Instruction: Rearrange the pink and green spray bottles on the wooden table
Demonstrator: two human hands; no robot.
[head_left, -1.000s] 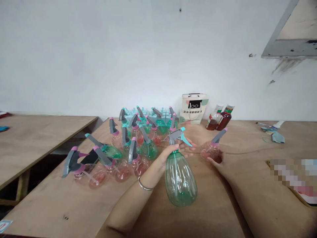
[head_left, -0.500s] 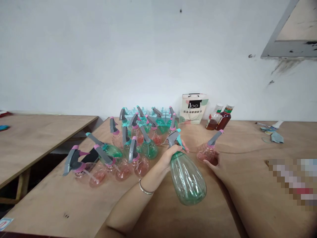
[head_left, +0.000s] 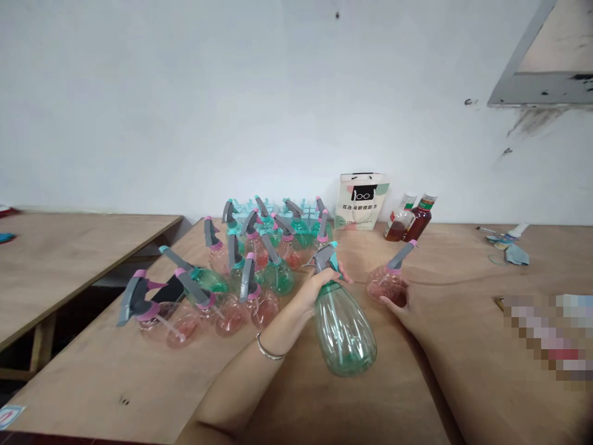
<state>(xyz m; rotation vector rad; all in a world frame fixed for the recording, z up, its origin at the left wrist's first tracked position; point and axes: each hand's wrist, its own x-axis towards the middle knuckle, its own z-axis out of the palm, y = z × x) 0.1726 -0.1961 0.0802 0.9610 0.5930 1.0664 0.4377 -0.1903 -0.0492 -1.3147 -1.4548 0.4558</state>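
Note:
My left hand [head_left: 324, 285] is closed round the neck of a clear green spray bottle [head_left: 345, 334], just below its grey and teal spray head. The bottle is tilted, its base toward me. To the right, my right hand [head_left: 399, 305] is curled round the lower side of a pink spray bottle [head_left: 383, 284] with a grey and pink head; some of its fingers are hidden behind the bottle. Left of my hands stand several more pink and green spray bottles; a pink one [head_left: 265, 309] is among the nearest to my left forearm.
Teal plastic racks [head_left: 248, 207] stand behind the bottles by the wall. A paper bag [head_left: 362, 204] and two sauce-like bottles [head_left: 417, 217] are at the back. A small white-capped bottle and blue cloth [head_left: 516, 254] lie right. A dark flat object [head_left: 170, 293] lies among the bottles.
The green spray bottle's base has swung slightly left and up in my left hand. My right hand stays on the pink spray bottle.

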